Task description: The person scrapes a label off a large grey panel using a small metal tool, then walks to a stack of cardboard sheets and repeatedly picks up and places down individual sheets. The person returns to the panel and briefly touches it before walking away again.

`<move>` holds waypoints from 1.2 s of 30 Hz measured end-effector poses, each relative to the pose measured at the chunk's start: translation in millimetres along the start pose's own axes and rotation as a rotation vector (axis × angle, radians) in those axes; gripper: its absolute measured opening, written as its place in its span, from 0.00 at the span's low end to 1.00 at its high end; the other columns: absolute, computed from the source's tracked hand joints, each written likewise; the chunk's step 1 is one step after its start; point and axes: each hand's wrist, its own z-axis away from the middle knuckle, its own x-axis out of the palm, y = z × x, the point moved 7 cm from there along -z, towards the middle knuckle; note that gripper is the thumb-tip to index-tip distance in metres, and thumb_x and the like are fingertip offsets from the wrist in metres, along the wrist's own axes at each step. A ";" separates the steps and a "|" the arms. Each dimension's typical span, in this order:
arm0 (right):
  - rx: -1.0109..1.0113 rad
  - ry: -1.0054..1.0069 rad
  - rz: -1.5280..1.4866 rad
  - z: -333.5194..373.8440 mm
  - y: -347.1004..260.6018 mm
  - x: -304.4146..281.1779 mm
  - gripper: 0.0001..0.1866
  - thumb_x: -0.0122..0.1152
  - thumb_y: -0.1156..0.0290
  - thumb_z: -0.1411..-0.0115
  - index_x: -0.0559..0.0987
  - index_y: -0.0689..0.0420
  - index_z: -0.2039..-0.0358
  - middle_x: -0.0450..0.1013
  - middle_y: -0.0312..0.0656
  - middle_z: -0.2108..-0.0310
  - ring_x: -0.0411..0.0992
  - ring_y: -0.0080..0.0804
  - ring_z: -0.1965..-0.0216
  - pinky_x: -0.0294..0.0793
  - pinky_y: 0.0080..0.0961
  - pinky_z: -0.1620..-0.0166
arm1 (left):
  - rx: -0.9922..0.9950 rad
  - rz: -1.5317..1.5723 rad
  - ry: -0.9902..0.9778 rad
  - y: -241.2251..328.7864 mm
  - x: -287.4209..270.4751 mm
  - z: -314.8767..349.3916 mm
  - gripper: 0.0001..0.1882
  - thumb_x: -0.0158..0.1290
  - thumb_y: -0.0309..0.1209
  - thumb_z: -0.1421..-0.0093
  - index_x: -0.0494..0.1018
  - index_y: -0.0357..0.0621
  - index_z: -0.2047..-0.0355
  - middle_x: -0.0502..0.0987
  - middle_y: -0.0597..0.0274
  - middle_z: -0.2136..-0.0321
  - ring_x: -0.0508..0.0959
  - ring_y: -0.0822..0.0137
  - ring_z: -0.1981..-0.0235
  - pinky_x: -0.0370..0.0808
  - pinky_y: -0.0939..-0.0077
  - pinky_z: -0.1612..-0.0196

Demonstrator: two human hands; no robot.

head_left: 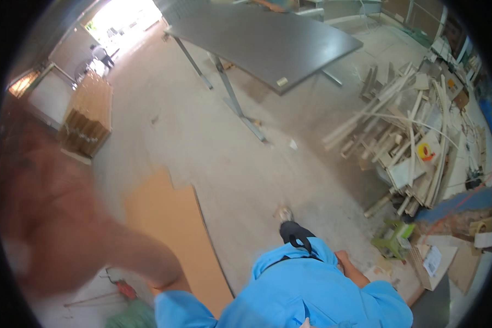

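Note:
My left hand (49, 202) is raised close to the camera on the left, large and smeared by motion, so its fingers cannot be made out. Nothing can be seen in it. Down at the right side of my waist is my right hand (341, 258), against the blue shirt (311, 287); its fingers are mostly hidden. Below the left forearm lies a flat tan cardboard sheet (188, 229) with a notched far edge, apart from both hands as far as shows.
A dark grey table (257, 38) on metal legs stands ahead. On the right is a heap of white strips and offcuts (410, 136), with a green stool-like object (392, 239) nearer. Stacked brown panels (87, 112) lean at left; a person (101, 54) is far off near a bright doorway.

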 end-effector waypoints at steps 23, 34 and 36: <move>-1.126 0.668 0.633 -42.1 -910.6 -137.4 0.26 0.48 0.61 0.27 0.65 0.47 0.30 0.54 0.41 0.26 0.50 0.41 0.25 0.50 0.41 0.25 | -2.413 0.104 -0.827 -465.5 -46.7 742.7 0.12 0.54 0.39 0.35 0.75 0.46 0.70 0.73 0.63 0.79 0.72 0.64 0.79 0.69 0.65 0.75; -0.757 0.962 0.524 5.2 -874.6 -120.4 0.31 0.56 0.61 0.34 0.65 0.56 0.32 0.57 0.50 0.28 0.57 0.42 0.28 0.54 0.44 0.28 | -0.998 -0.171 -0.574 -868.9 134.8 373.0 0.24 0.52 0.31 0.31 0.68 0.31 0.39 0.73 0.43 0.41 0.74 0.49 0.40 0.70 0.59 0.38; -0.747 0.956 0.523 11.9 -870.0 -109.9 0.32 0.55 0.64 0.35 0.65 0.56 0.31 0.57 0.48 0.28 0.57 0.42 0.29 0.55 0.46 0.28 | -0.646 -0.106 -0.592 -832.8 210.5 291.6 0.25 0.56 0.32 0.34 0.69 0.34 0.39 0.72 0.45 0.39 0.69 0.47 0.36 0.64 0.57 0.34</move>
